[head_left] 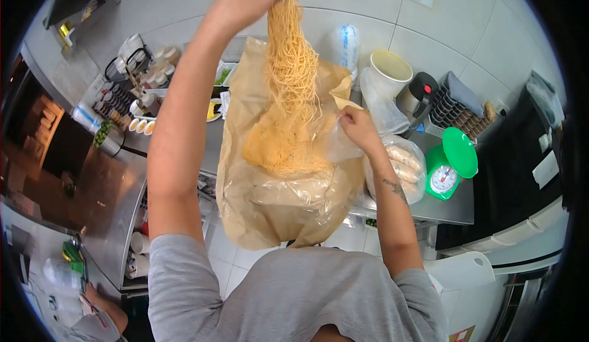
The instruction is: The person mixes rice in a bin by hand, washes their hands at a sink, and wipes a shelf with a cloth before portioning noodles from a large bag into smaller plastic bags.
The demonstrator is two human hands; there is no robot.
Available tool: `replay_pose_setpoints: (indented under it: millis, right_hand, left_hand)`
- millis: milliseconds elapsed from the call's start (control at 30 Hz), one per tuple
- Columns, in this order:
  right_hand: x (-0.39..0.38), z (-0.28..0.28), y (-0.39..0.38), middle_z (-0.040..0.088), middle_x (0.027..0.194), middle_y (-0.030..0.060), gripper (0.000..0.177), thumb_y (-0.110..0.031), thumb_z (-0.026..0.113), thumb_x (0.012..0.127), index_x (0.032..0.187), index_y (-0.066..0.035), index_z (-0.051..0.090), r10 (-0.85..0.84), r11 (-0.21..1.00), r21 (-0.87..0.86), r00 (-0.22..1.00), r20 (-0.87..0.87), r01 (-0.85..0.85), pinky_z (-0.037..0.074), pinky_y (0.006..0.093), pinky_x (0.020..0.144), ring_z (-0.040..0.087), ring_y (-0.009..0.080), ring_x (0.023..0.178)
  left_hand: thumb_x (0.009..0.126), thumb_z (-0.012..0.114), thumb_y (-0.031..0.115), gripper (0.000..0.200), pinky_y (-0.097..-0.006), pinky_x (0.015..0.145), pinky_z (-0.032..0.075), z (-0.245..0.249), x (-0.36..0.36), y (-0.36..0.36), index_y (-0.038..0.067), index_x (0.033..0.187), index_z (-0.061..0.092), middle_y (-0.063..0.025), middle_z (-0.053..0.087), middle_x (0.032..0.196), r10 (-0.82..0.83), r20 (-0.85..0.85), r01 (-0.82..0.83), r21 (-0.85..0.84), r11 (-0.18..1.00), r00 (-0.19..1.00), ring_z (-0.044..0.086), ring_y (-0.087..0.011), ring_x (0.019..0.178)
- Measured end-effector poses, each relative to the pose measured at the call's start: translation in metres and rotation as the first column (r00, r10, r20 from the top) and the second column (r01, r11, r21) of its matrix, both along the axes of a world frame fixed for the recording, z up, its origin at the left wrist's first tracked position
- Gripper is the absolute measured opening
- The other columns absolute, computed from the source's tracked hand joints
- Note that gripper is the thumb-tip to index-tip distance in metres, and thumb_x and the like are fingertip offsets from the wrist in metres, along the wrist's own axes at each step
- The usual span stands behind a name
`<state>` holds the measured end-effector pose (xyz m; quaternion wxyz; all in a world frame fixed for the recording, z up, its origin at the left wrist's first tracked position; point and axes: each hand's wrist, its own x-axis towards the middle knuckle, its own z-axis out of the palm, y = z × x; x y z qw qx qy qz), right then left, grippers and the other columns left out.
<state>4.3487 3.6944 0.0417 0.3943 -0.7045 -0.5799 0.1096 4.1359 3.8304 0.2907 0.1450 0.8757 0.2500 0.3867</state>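
Observation:
My left hand [248, 1] is raised at the top of the view, its fingers closed round the upper end of a long bundle of thin yellow noodles [291, 66]. The strands hang down to a larger heap of noodles [282, 148] lying in a big brown paper bag [245, 219] with a clear plastic liner. Lower and to the right, my right hand [361, 128] pinches a thin clear plastic bag [342, 145] beside the hanging strands. The bag's opening is hard to make out.
On the steel counter at right are a green dial scale [443, 179], a plastic bag of pale rolls [402, 167], a white bucket [391, 67] and a black-handled jug [422, 93]. Halved eggs [141, 126] and seasoning jars stand at left. Another person's arm [107, 308] shows at lower left.

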Motion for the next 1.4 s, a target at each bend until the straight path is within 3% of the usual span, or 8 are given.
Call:
replay_pose_setpoints:
  millis: [367, 467, 633, 700, 800, 1000, 1233, 1400]
  right_hand:
    - [0.010, 0.007, -0.041, 0.061, 0.077, 0.0223, 0.024, -0.020, 0.048, 0.081, 0.091, 0.000, 0.057, -0.335, 0.934, 0.081, 0.932, -0.138, 0.348, 0.045, 0.0411, 0.069, 0.059, 0.0366, 0.076]
    - [0.008, 0.007, -0.054, 0.056, 0.068, 0.0136, 0.021, -0.019, 0.049, 0.081, 0.087, 0.000, 0.056, -0.347, 0.920, 0.098, 0.905, -0.244, 0.379, 0.041, 0.0345, 0.061, 0.054, 0.0243, 0.065]
    - [0.002, 0.013, -0.066, 0.051, 0.067, -0.0023, 0.011, -0.012, 0.052, 0.080, 0.083, -0.002, 0.055, -0.259, 0.941, 0.104, 0.880, -0.398, 0.323, 0.036, 0.0222, 0.055, 0.044, 0.0055, 0.062]
    - [-0.002, 0.010, -0.064, 0.052, 0.070, -0.0018, 0.010, -0.010, 0.053, 0.080, 0.084, -0.002, 0.055, -0.189, 0.944, 0.177, 0.898, -0.398, 0.277, 0.037, 0.0214, 0.058, 0.045, 0.0058, 0.064]
    - [-0.002, 0.002, -0.064, 0.056, 0.071, 0.0052, 0.015, -0.012, 0.055, 0.078, 0.087, -0.001, 0.057, -0.137, 0.956, 0.197, 0.926, -0.351, 0.216, 0.041, 0.0259, 0.059, 0.050, 0.0114, 0.064]
    - [-0.001, -0.003, -0.059, 0.059, 0.086, 0.0076, 0.024, -0.011, 0.058, 0.075, 0.097, -0.001, 0.057, 0.003, 0.997, -0.078, 0.948, -0.318, -0.030, 0.043, 0.0282, 0.074, 0.055, 0.0158, 0.082]
    - [-0.031, -0.036, 0.010, 0.054, 0.119, 0.0150, 0.066, -0.019, 0.066, 0.071, 0.130, -0.007, 0.038, 0.155, 0.984, 0.144, 0.906, -0.394, -0.105, 0.042, 0.0329, 0.084, 0.052, 0.0239, 0.106]
    - [-0.025, -0.056, 0.025, 0.052, 0.121, 0.0209, 0.052, -0.017, 0.064, 0.072, 0.121, -0.004, 0.050, 0.199, 0.917, -0.246, 0.894, -0.402, -0.314, 0.043, 0.0332, 0.085, 0.054, 0.0278, 0.107]
  left_hand:
    - [0.088, 0.054, 0.023, 0.020, -0.0266, 0.053, 0.043, 0.025, 0.006, 0.003, 0.005, 0.079, 0.057, -0.0018, 0.058, 0.070, -0.068, 0.107, 0.086, -0.167, 0.982, 0.992, 0.053, -0.0120, 0.063]
    - [0.086, 0.057, 0.030, 0.033, -0.0270, 0.061, 0.044, -0.024, -0.003, 0.033, 0.004, 0.105, 0.061, -0.0019, 0.062, 0.083, -0.068, 0.078, 0.083, -0.221, 0.972, 0.995, 0.056, -0.0132, 0.075]
    - [0.079, 0.060, 0.029, 0.053, -0.0409, 0.095, 0.040, -0.161, 0.023, -0.012, 0.009, 0.127, 0.046, -0.0207, 0.054, 0.117, -0.048, -0.816, -0.075, -0.111, 0.991, 0.577, 0.050, -0.0317, 0.113]
    - [0.074, 0.067, 0.024, 0.065, -0.0443, 0.102, 0.032, -0.241, 0.022, -0.049, 0.013, 0.132, 0.041, -0.0195, 0.049, 0.125, 0.031, -0.852, 0.015, 0.046, 0.999, 0.523, 0.041, -0.0315, 0.122]
    - [0.072, 0.066, 0.009, 0.057, -0.0400, 0.100, 0.035, -0.318, 0.015, -0.044, 0.010, 0.126, 0.048, -0.0189, 0.051, 0.123, -0.054, -0.721, 0.183, 0.102, 0.978, 0.690, 0.045, -0.0298, 0.119]
    - [0.074, 0.059, -0.002, 0.045, -0.0342, 0.094, 0.040, -0.221, 0.024, -0.013, 0.002, 0.118, 0.053, -0.0178, 0.055, 0.120, -0.219, -0.207, 0.170, -0.231, 0.958, 0.953, 0.051, -0.0273, 0.114]
    - [0.079, 0.055, -0.001, 0.034, -0.0282, 0.086, 0.043, -0.100, 0.024, -0.007, 0.001, 0.113, 0.055, -0.0065, 0.062, 0.101, -0.250, 0.230, 0.323, -0.374, 0.870, 0.940, 0.056, -0.0160, 0.095]
    - [0.078, 0.054, 0.000, 0.031, -0.0285, 0.083, 0.043, -0.059, 0.022, -0.010, 0.001, 0.109, 0.056, -0.0044, 0.062, 0.095, -0.222, 0.448, 0.414, -0.396, 0.820, 0.866, 0.057, -0.0147, 0.089]
